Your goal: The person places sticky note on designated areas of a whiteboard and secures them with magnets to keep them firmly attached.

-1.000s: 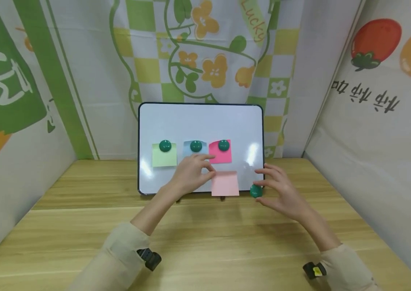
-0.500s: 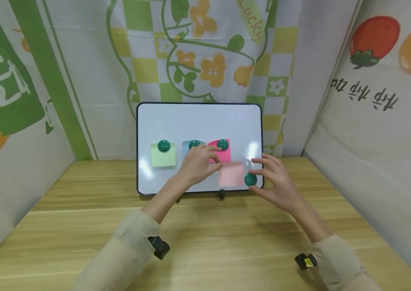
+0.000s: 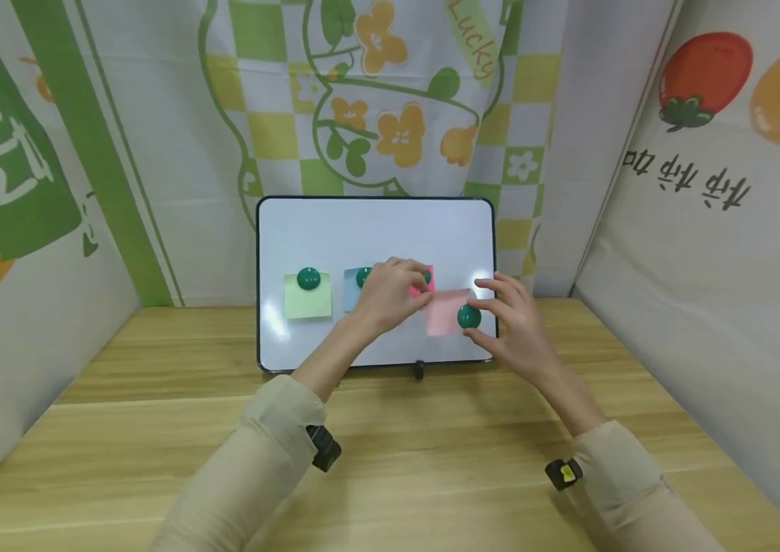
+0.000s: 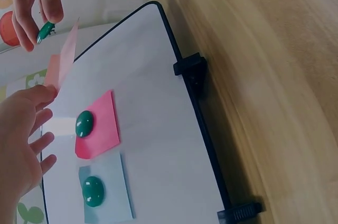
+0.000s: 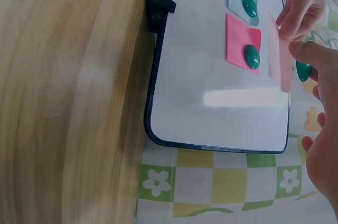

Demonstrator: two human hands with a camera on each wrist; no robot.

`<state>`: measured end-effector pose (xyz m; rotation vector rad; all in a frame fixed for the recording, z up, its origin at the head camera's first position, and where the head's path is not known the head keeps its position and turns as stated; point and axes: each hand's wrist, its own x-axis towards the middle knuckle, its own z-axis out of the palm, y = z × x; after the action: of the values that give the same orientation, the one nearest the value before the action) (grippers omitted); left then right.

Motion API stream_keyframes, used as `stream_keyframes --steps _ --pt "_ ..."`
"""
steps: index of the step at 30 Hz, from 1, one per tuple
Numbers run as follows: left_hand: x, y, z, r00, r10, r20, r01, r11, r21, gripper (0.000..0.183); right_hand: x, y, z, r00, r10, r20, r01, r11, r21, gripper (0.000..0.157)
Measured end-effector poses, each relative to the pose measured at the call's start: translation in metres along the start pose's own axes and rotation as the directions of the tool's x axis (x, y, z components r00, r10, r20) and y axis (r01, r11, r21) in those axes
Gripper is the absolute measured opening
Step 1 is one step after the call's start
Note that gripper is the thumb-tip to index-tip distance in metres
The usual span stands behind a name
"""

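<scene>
My left hand [image 3: 391,295] pinches a pale pink sticky note [image 3: 444,316] by its upper left corner, in front of the whiteboard [image 3: 362,230]. In the left wrist view the pale pink note [image 4: 67,55] stands off the board's surface. My right hand [image 3: 517,330] holds a round green magnet [image 3: 469,317] between thumb and fingers, at the note's right side. In the right wrist view that magnet [image 5: 303,71] shows partly behind the thumb. On the board, green magnets pin a light green note [image 3: 307,300], a blue note [image 4: 108,203] and a bright pink note [image 4: 108,123]; my left hand partly covers the last two in the head view.
The whiteboard leans upright on dark stand clips [image 4: 191,65] on a wooden table [image 3: 397,460]. A patterned curtain [image 3: 273,92] hangs behind it, and printed cloth [image 3: 721,245] walls the right side. Each wrist wears a small dark camera [image 3: 324,448].
Both hands have moved up, the left also rightward, carrying the pale pink note from the board's lower edge to below right of the bright pink note. The right hand's magnet came up and left with it.
</scene>
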<state>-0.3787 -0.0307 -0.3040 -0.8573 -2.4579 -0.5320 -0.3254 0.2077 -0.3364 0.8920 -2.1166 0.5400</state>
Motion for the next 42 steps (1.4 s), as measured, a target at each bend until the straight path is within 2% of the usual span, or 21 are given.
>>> stream_keyframes --steps 8,15,21,29,37,42 --pt "0.018 0.006 -0.002 1.0 -0.005 -0.004 0.005 0.998 0.058 0.017 0.012 0.007 0.006 1.0 0.004 -0.016 -0.005 1.0 -0.021 0.043" --pt "0.028 0.01 0.004 1.0 -0.02 0.001 0.02 0.998 0.067 0.017 0.021 0.014 0.007 0.998 0.059 -0.014 -0.059 0.997 -0.048 0.044" --pt "0.034 0.005 0.012 0.998 -0.063 -0.015 0.064 0.996 0.058 0.016 0.023 0.024 0.013 0.995 0.087 -0.037 -0.089 0.994 -0.056 0.043" --pt "0.039 -0.003 0.021 0.993 -0.094 -0.076 0.099 0.993 0.064 0.018 0.03 0.034 0.022 0.993 0.099 -0.07 -0.104 0.992 -0.072 0.041" --pt "0.048 -0.003 0.029 0.995 -0.093 -0.035 0.095 0.993 0.064 0.017 0.037 0.042 0.03 0.994 0.085 -0.068 -0.091 0.991 -0.095 0.038" --pt "0.053 0.0 0.033 0.996 -0.094 -0.009 0.094 0.992 0.088 0.016 0.04 0.047 0.033 0.992 0.109 -0.064 -0.115 0.989 -0.097 0.037"
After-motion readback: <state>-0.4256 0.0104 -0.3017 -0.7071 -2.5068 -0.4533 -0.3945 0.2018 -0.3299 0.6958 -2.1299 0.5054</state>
